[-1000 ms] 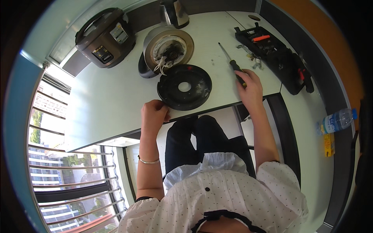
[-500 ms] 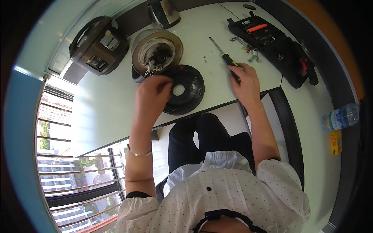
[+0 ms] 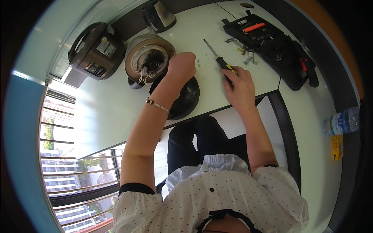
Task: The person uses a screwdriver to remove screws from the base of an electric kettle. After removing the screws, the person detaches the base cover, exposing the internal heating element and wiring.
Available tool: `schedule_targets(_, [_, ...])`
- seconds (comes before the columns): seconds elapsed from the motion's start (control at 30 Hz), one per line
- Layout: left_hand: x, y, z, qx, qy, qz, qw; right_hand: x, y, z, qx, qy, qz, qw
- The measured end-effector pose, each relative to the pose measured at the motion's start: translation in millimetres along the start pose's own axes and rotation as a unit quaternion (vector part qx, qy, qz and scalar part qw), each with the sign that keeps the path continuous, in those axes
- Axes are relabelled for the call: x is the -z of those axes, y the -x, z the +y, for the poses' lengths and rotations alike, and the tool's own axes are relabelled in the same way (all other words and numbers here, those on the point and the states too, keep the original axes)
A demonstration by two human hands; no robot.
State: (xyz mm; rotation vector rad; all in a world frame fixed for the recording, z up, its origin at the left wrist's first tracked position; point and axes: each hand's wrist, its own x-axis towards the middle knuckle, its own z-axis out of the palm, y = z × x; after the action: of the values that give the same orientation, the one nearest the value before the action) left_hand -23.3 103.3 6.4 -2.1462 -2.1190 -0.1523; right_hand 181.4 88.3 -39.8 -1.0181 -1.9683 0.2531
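- No wording legible; print too small or blurred.
- Electric cooker [image 3: 90, 51]: pale label [image 3: 106, 47] upper front, dark control panel [image 3: 95, 70] with light markings below.
- Plastic bottle [image 3: 352, 119]: blue-and-white label [image 3: 339, 123].
- Yellow packet [image 3: 337, 149] beside it: dark print.
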Motion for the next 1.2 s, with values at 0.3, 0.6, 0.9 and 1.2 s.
schedule_targets(0.3, [-7.5, -20.2, -1.1, -0.011, 0.143, -0.027, 0.989, -2.2, 0.2, 1.9, 0.018, -0.01, 0.02, 1.0])
schedule_targets(0.6, [-3.7, -19.9, -7.5, 0.007, 0.177, 0.003, 0.984, -1.1, 0.5, 1.4, -0.007, -0.011, 0.012, 1.0])
schedule_targets(0.9, [-17.5, -40.4, -8.3, 0.014, 0.177, -0.048, 0.983, -1.7, 0.0, 0.2, -0.008, -0.005, 0.007, 1.0])
schedule_targets(1.2, [-16.6, -46.5, -3.4, 0.035, 0.296, -0.026, 0.954, -1.4, -0.1, 0.1, -0.01, -0.007, 0.005, 1.0])
